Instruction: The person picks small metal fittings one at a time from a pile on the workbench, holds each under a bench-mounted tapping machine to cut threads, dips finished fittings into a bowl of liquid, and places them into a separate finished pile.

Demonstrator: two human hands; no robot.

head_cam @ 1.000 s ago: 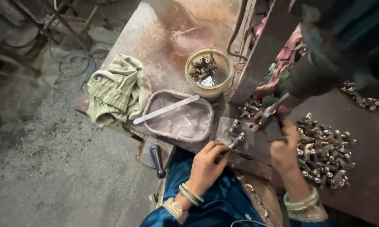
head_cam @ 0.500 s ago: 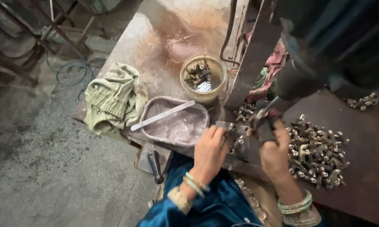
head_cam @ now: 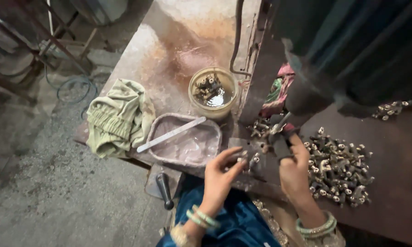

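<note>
A small metal fitting [head_cam: 240, 158] sits pinched in my left hand's [head_cam: 218, 176] fingertips at the workbench's [head_cam: 398, 183] near edge. My right hand [head_cam: 293, 167] is closed on a dark tool handle [head_cam: 279, 145], just beside the heap of fittings [head_cam: 338, 167]. A shallow tray [head_cam: 187, 145] lies left.

Pale green cloth [head_cam: 119, 118], rust-stained table [head_cam: 178, 41]

Small metal part [head_cam: 240, 158] at left hand [head_cam: 218, 176] fingertips blurred; shape indeterminate. Right hand [head_cam: 293, 170] grip covers most of the dark tool [head_cam: 279, 142]. Contents of the round tub [head_cam: 212, 92] too small to identify.
</note>
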